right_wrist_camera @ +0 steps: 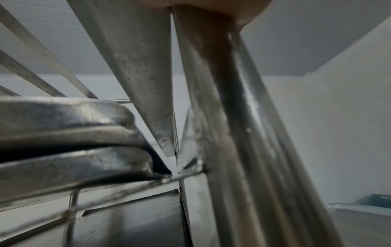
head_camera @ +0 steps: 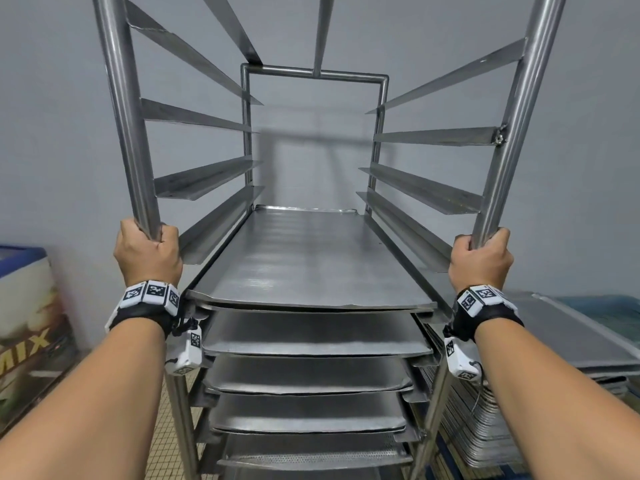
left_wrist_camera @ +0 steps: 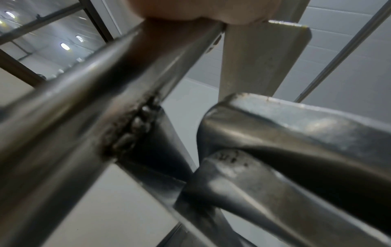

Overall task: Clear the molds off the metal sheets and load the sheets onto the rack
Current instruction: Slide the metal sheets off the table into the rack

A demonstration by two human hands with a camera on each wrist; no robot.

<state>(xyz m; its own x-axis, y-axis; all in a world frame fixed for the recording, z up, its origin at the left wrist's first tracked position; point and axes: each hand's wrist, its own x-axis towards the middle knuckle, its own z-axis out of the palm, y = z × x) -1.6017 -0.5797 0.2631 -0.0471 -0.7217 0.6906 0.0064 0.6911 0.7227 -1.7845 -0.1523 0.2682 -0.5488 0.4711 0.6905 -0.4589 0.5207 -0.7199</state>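
Note:
A tall steel rack stands right in front of me. Several metal sheets sit on its lower runners; the top sheet lies flat and bare. My left hand grips the rack's front left post. My right hand grips the front right post. The left wrist view shows that post close up beside sheet corners, with part of my hand at the top. In the right wrist view the right post rises beside stacked sheet edges. No molds are visible.
Empty runners line both sides of the rack's upper part. A stack of metal sheets lies on a surface at the right. A chest freezer with a printed front stands at the left. A grey wall is behind.

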